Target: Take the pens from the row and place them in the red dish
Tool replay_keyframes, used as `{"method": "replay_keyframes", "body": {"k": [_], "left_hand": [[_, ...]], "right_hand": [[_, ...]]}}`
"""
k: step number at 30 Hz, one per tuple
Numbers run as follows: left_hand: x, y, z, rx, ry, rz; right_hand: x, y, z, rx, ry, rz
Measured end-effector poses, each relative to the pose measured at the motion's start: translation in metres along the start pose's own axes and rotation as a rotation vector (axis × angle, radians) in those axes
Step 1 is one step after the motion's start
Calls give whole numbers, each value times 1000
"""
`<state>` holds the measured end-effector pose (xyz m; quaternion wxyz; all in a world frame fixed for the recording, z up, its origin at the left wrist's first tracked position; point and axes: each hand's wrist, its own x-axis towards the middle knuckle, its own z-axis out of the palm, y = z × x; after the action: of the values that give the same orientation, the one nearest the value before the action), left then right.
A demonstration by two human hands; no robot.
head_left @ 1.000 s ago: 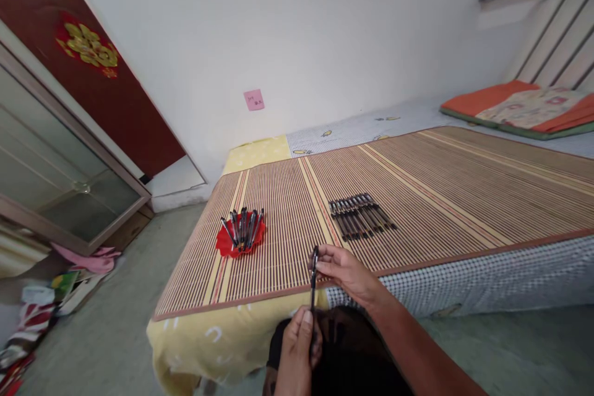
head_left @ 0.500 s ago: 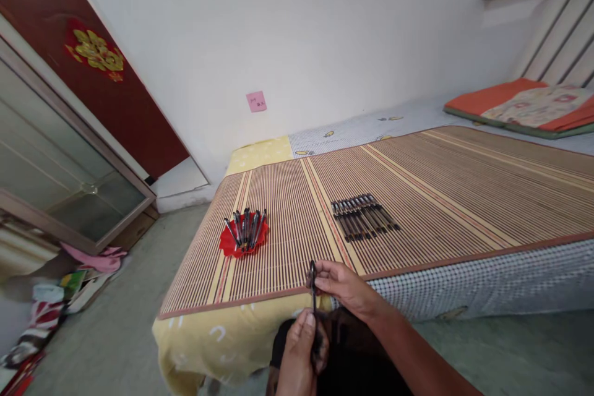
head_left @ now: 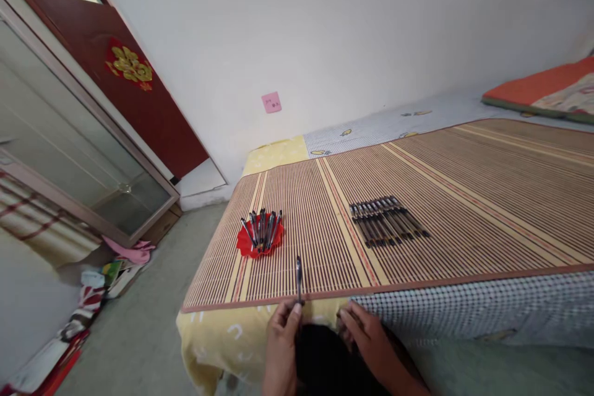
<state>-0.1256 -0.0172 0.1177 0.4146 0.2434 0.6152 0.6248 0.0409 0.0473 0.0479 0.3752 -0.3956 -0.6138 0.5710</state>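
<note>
My left hand (head_left: 281,340) pinches the lower end of a dark pen (head_left: 298,280), which stands upright over the front edge of the striped bamboo mat (head_left: 464,198). My right hand (head_left: 366,341) rests low beside it at the bed's edge, fingers curled, with nothing visible in them. Further back on the left of the mat, a red dish (head_left: 260,242) holds several pens. A row of several dark pens (head_left: 387,221) lies side by side on the mat to the right of it.
The mat covers a bed with a yellow sheet (head_left: 223,337) and a checked sheet (head_left: 487,309). Folded orange bedding (head_left: 542,90) lies far right. A glass cabinet (head_left: 69,154), clutter on the floor (head_left: 102,278) and a red door (head_left: 116,68) are to the left.
My right hand let go of the pen's top and dropped to the bed edge. My left hand now holds the pen alone, slightly further left. The view shifted left.
</note>
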Motion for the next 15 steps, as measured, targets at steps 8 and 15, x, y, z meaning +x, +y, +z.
{"method": "replay_keyframes", "body": {"k": [8,15], "left_hand": [[102,61,-55,562,200,313],[179,106,-76,861,307,259]], "right_hand": [[-14,15,12,-256,-108,-159],[-7,22,15,-276,-104,-139]]}}
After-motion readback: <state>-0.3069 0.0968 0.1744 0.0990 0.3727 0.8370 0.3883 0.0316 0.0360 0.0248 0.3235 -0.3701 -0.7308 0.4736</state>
